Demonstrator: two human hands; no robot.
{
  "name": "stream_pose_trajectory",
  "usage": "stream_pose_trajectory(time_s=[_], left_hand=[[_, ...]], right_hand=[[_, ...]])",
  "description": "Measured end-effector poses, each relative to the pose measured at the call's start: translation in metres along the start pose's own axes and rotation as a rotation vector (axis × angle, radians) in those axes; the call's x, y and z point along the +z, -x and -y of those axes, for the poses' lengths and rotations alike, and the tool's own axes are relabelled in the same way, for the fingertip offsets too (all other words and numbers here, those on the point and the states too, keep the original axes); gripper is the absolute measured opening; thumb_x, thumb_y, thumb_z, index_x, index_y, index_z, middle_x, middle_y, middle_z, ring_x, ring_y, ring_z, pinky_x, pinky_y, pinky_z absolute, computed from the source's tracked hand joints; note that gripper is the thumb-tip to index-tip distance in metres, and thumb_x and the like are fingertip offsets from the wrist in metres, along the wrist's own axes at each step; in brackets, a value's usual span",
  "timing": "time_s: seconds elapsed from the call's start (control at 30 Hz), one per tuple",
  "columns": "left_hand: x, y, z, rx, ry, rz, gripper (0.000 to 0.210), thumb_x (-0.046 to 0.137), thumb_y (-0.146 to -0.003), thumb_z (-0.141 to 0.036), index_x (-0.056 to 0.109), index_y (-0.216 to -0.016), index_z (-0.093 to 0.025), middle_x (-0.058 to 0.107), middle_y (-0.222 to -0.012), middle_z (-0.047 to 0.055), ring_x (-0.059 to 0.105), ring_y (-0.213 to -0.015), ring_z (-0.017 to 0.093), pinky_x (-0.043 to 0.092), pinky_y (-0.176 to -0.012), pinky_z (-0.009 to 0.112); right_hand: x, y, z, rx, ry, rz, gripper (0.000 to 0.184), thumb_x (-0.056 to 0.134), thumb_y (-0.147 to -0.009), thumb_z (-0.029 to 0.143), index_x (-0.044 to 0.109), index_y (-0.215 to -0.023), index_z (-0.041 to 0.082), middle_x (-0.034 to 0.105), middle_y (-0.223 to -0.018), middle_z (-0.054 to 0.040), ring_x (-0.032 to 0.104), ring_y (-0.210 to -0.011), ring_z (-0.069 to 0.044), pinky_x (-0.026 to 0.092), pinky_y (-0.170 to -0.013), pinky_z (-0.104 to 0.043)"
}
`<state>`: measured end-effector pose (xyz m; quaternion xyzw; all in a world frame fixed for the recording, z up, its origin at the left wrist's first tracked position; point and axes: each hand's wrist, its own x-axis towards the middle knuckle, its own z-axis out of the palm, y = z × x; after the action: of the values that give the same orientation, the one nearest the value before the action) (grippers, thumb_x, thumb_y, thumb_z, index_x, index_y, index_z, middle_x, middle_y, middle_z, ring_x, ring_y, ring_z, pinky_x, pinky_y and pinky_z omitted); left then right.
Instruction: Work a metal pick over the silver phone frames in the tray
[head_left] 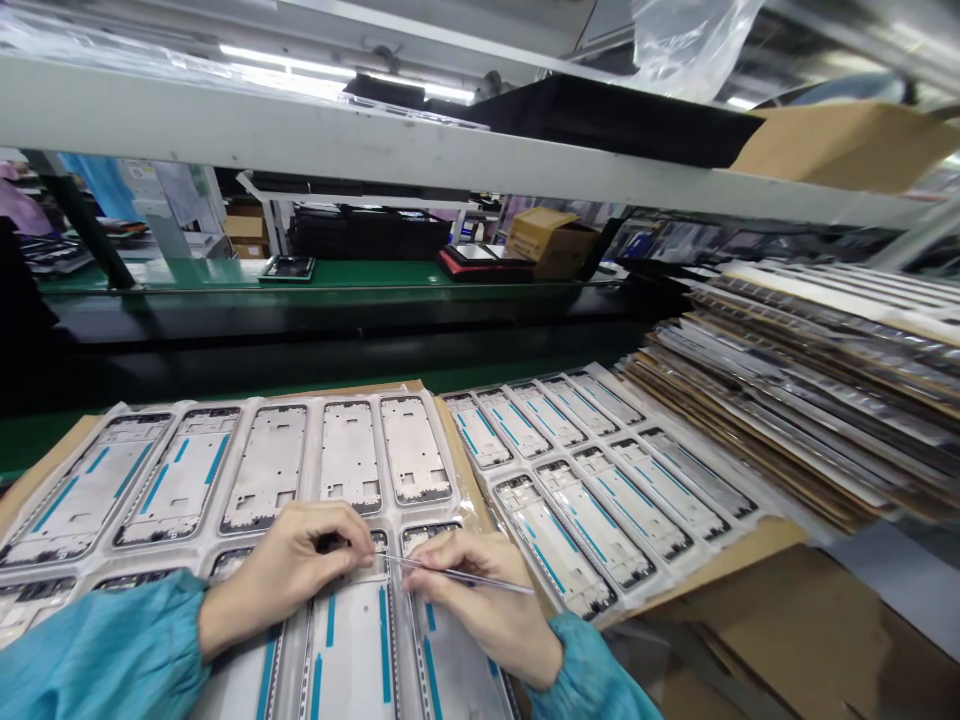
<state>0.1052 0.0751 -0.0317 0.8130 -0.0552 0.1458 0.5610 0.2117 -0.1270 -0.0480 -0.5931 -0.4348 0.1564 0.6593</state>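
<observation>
My right hand (472, 575) is closed round a thin, pale pair of tweezers (502, 582), whose tip points left. My left hand (304, 550) pinches thumb and forefinger together right at that tip; whatever lies between the fingers is too small to make out. Both hands are above a phone frame (349, 650) with blue strips, lying in a clear plastic tray (311, 425). A neighbouring phone frame (454, 655) lies partly under my right hand. In the tray's far row, several phone frames (409, 450) show bare metal, while two on the left carry blue strips.
A second tray of phone frames (592, 515) lies to the right on cardboard (772, 535). Beyond it rises a tall stack of trays and cardboard sheets (787, 400). A shelf beam (300, 140) crosses overhead, and a green bench (360, 275) with boxes stands behind.
</observation>
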Motion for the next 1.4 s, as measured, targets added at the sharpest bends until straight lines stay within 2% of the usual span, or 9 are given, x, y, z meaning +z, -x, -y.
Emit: stream_pose_trajectory(time_s=[0.33, 0.5, 0.7, 0.9, 1.07, 1.13, 1.23, 1.3, 1.4], left_hand=[[0.0, -0.001, -0.003, -0.037, -0.019, 0.03, 0.015, 0.059, -0.082, -0.01, 0.07, -0.075, -0.016, 0.071, -0.077, 0.002, 0.067, -0.072, 0.012, 0.05, -0.069, 0.021], [0.0, 0.001, 0.0, -0.041, -0.038, 0.037, 0.015, 0.058, -0.081, -0.008, 0.069, -0.076, -0.017, 0.071, -0.079, 0.001, 0.065, -0.073, 0.011, 0.049, -0.07, 0.02], [0.0, -0.001, 0.0, -0.054, -0.051, 0.042, 0.014, 0.058, -0.081, -0.009, 0.069, -0.077, -0.017, 0.07, -0.08, 0.001, 0.065, -0.074, 0.011, 0.049, -0.071, 0.021], [0.001, 0.001, 0.001, -0.045, -0.065, 0.041, 0.014, 0.058, -0.083, -0.01, 0.069, -0.076, -0.017, 0.07, -0.079, 0.0, 0.065, -0.074, 0.011, 0.049, -0.071, 0.021], [0.0, 0.001, -0.002, -0.03, -0.127, 0.049, 0.009, 0.061, -0.086, -0.013, 0.066, -0.081, -0.017, 0.068, -0.082, 0.0, 0.063, -0.076, 0.012, 0.049, -0.072, 0.022], [-0.001, 0.002, -0.005, -0.004, -0.19, 0.032, 0.005, 0.061, -0.089, -0.018, 0.065, -0.092, -0.018, 0.067, -0.093, 0.003, 0.064, -0.085, 0.014, 0.051, -0.077, 0.026], [-0.001, 0.005, -0.008, 0.066, -0.378, 0.088, 0.023, 0.056, -0.093, -0.023, 0.059, -0.115, -0.02, 0.059, -0.122, 0.009, 0.057, -0.114, 0.021, 0.051, -0.096, 0.036], [0.001, 0.007, -0.011, 0.109, -0.547, 0.184, 0.037, 0.058, -0.093, -0.028, 0.052, -0.128, -0.02, 0.049, -0.139, 0.013, 0.046, -0.131, 0.028, 0.045, -0.108, 0.046], [0.005, 0.008, -0.015, 0.135, -0.773, 0.301, 0.055, 0.06, -0.089, -0.03, 0.044, -0.141, -0.019, 0.036, -0.152, 0.018, 0.03, -0.143, 0.039, 0.034, -0.113, 0.063]], right_hand=[[0.001, -0.001, 0.0, -0.005, -0.095, -0.032, 0.013, 0.079, -0.08, 0.012, 0.068, -0.075, 0.017, 0.074, -0.08, -0.0034, 0.069, -0.062, -0.014, 0.054, -0.055, -0.018], [0.002, -0.002, 0.004, -0.016, -0.134, -0.018, 0.012, 0.074, -0.084, 0.012, 0.067, -0.077, 0.018, 0.074, -0.078, -0.0025, 0.068, -0.061, -0.013, 0.054, -0.055, -0.018], [-0.001, 0.0, 0.004, -0.012, -0.047, -0.038, 0.013, 0.078, -0.081, 0.013, 0.068, -0.075, 0.018, 0.074, -0.078, -0.003, 0.072, -0.073, -0.017, 0.057, -0.062, -0.019], [0.002, -0.001, 0.003, -0.028, -0.06, -0.001, 0.013, 0.074, -0.084, 0.01, 0.067, -0.077, 0.018, 0.074, -0.078, -0.002, 0.07, -0.066, -0.014, 0.055, -0.059, -0.018], [0.0, 0.0, 0.004, -0.007, -0.122, 0.009, 0.013, 0.071, -0.088, 0.015, 0.066, -0.077, 0.018, 0.074, -0.077, -0.0034, 0.069, -0.066, -0.014, 0.054, -0.057, -0.018], [-0.008, -0.001, 0.005, 0.031, -0.129, -0.019, 0.014, 0.071, -0.089, 0.018, 0.066, -0.077, 0.017, 0.074, -0.078, -0.005, 0.069, -0.065, -0.015, 0.055, -0.056, -0.018], [-0.028, -0.006, 0.006, 0.082, -0.091, -0.029, 0.014, 0.073, -0.089, 0.02, 0.067, -0.076, 0.017, 0.073, -0.077, -0.0062, 0.069, -0.065, -0.016, 0.056, -0.057, -0.021], [-0.04, -0.011, 0.004, 0.13, -0.072, 0.042, 0.015, 0.074, -0.088, 0.022, 0.067, -0.076, 0.016, 0.073, -0.076, -0.0062, 0.068, -0.063, -0.016, 0.056, -0.058, -0.021], [-0.051, -0.019, -0.002, 0.195, -0.042, 0.148, 0.016, 0.074, -0.086, 0.022, 0.067, -0.074, 0.015, 0.072, -0.075, -0.006, 0.066, -0.062, -0.014, 0.054, -0.058, -0.019]])
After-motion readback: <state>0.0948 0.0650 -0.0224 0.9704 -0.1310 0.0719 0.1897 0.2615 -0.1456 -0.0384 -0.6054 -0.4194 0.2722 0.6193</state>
